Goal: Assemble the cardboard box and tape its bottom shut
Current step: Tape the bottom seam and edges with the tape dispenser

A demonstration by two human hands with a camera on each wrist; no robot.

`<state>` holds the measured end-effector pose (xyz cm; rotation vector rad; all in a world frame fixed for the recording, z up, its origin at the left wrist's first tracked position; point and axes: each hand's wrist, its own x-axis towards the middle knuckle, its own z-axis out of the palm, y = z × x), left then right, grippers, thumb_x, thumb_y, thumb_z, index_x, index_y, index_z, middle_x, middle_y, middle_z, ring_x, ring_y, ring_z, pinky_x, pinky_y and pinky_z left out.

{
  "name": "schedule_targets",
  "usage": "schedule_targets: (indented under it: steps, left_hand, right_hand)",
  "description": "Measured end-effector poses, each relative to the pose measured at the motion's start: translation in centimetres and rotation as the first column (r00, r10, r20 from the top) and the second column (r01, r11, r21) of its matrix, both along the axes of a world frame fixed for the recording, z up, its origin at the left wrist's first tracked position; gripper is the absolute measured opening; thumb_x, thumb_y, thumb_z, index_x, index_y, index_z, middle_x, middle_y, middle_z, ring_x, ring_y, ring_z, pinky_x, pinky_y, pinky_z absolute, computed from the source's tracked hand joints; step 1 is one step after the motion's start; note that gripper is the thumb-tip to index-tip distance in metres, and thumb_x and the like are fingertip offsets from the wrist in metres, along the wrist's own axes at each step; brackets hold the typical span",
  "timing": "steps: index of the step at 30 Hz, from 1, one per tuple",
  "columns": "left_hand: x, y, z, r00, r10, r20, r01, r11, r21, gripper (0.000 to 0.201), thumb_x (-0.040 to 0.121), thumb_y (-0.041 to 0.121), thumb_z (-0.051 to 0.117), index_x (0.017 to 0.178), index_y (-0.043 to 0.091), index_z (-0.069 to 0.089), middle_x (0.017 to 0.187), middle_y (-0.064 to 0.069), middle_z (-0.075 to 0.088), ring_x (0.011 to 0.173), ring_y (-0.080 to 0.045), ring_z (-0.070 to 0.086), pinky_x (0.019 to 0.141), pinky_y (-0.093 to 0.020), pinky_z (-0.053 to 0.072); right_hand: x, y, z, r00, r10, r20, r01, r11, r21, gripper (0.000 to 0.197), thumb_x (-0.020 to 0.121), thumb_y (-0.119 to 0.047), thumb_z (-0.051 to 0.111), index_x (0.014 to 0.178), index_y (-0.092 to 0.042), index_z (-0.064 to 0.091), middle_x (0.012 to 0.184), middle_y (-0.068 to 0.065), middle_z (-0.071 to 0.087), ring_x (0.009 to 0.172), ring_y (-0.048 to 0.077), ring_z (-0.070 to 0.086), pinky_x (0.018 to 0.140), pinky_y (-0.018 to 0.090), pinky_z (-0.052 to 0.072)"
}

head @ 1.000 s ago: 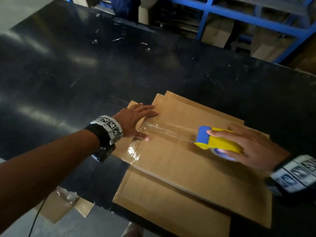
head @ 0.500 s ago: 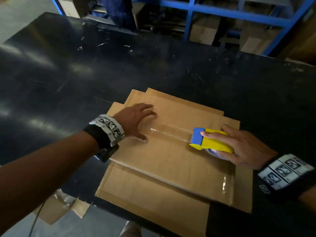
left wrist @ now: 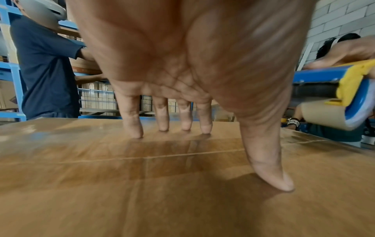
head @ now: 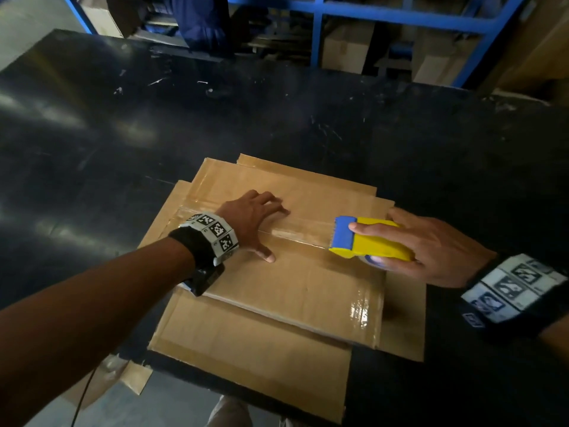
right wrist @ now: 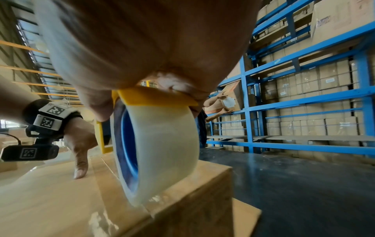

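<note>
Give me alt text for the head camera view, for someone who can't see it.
A person's right hand pulls a yellow and blue tape dispenser along the centre seam of an upturned cardboard box on a black table, while the left hand presses fingertips down on the clear tape already laid. Blue shelving with cartons stands behind.

Warehouse: tall blue racking (right wrist: 304,99) stacked with cartons (right wrist: 334,77), black packing table (head: 277,118).
</note>
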<state>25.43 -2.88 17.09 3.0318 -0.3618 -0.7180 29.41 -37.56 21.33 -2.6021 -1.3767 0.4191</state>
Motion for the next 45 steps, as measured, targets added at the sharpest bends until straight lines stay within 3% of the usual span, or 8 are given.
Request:
schedule_targets:
  steps: [5, 8, 25, 29, 33, 38, 41, 45]
  left_hand:
    - [0.2, -0.3, 0.2, 1.000, 0.006, 0.002, -0.006, 1.000, 0.007, 0.110, 0.057, 0.074, 0.082, 0.150, 0.047, 0.030, 0.161, 0.010, 0.027, 0.138, -0.021, 0.036, 0.093, -0.043, 0.053]
    - [0.4, -0.6, 0.3, 1.000, 0.007, -0.010, -0.007, 1.000, 0.023, 0.112, 0.056, 0.075, 0.082, 0.151, 0.046, 0.029, 0.162, 0.010, 0.026, 0.139, -0.023, 0.035, 0.094, -0.045, 0.055]
    - [0.3, -1.1, 0.1, 0.998, 0.057, -0.022, -0.056, 0.998, 0.037, 0.115, 0.057, 0.068, 0.086, 0.153, 0.041, 0.027, 0.165, 0.007, 0.021, 0.143, -0.025, 0.037, 0.101, -0.049, 0.053]
    - [-0.7, -5.6, 0.2, 0.987, -0.112, 0.115, 0.130, 0.978, -0.162, 0.100, 0.068, 0.060, 0.083, 0.152, 0.032, 0.035, 0.161, 0.000, 0.032, 0.138, -0.025, 0.044, 0.109, -0.044, 0.047]
    - [-2.0, -14.2, -0.9, 0.920, -0.320, 0.225, 0.385, 0.843, -0.376, 0.071, 0.083, 0.048, 0.071, 0.147, 0.028, 0.045, 0.157, 0.001, 0.040, 0.141, -0.018, 0.041, 0.116, -0.038, 0.039]
    - [-1.2, -17.3, -3.3, 0.850, -0.475, 0.228, 0.520, 0.826, -0.219, 0.065, 0.090, 0.055, 0.055, 0.147, 0.026, 0.043, 0.159, 0.000, 0.039, 0.148, -0.022, 0.032, 0.117, -0.047, 0.036]
    - [-0.8, -17.3, -3.0, 0.801, -0.545, 0.247, 0.585, 0.801, -0.131, 0.065, 0.085, 0.063, 0.049, 0.140, 0.028, 0.047, 0.154, 0.001, 0.042, 0.140, -0.024, 0.038, 0.106, -0.048, 0.044]
    - [-0.2, -18.2, -2.5, 0.789, -0.582, 0.195, 0.598, 0.801, -0.030, 0.067, 0.082, 0.070, 0.052, 0.136, 0.031, 0.048, 0.149, 0.005, 0.046, 0.132, -0.024, 0.040, 0.099, -0.046, 0.046]
  right_hand:
    - [-0.6, -8.7, 1.7, 0.988, -0.151, -0.012, 0.145, 0.966, -0.215, 0.062, 0.074, -0.084, 0.002, 0.133, -0.074, -0.012, 0.136, 0.004, 0.037, 0.096, 0.008, 0.051, 0.081, 0.025, 0.042]
    - [-0.7, -11.6, 1.5, 0.981, -0.192, -0.035, 0.178, 0.951, -0.252, 0.066, 0.067, -0.091, -0.005, 0.131, -0.076, -0.012, 0.128, 0.001, 0.039, 0.078, 0.000, 0.039, 0.070, 0.018, 0.031]
    - [-0.6, -11.5, -3.8, 0.989, -0.145, -0.034, 0.130, 0.950, -0.284, 0.067, 0.090, -0.064, 0.045, 0.147, -0.058, 0.011, 0.108, -0.009, 0.033, 0.073, 0.001, 0.041, 0.063, 0.011, 0.028]
    - [-0.4, -11.1, -4.7, 0.986, -0.149, -0.069, 0.126, 0.956, -0.263, 0.067, 0.090, -0.063, 0.046, 0.147, -0.056, 0.013, 0.105, -0.010, 0.034, 0.071, 0.002, 0.042, 0.063, 0.012, 0.030]
    - [0.0, -11.2, -5.3, 0.989, -0.133, -0.063, 0.114, 0.963, -0.244, 0.065, 0.090, -0.062, 0.048, 0.148, -0.051, 0.021, 0.105, -0.011, 0.033, 0.071, 0.004, 0.042, 0.062, 0.011, 0.028]
    - [0.6, -11.1, -6.3, 0.990, -0.120, -0.074, 0.102, 0.972, -0.212, 0.061, 0.090, -0.061, 0.049, 0.146, -0.047, 0.029, 0.107, -0.004, 0.043, 0.078, 0.011, 0.051, 0.068, 0.023, 0.040]
    - [0.7, -12.3, -7.2, 0.999, -0.026, -0.035, 0.009, 0.906, -0.423, 0.057, 0.090, -0.059, 0.047, 0.144, -0.051, 0.030, 0.119, 0.000, 0.049, 0.089, 0.019, 0.059, 0.075, 0.030, 0.045]
    - [-1.0, -15.5, -8.1, 0.959, -0.277, -0.064, 0.214, 0.852, -0.479, 0.062, 0.091, -0.058, 0.049, 0.147, -0.052, 0.024, 0.143, 0.009, 0.040, 0.116, 0.029, 0.057, 0.097, 0.038, 0.045]
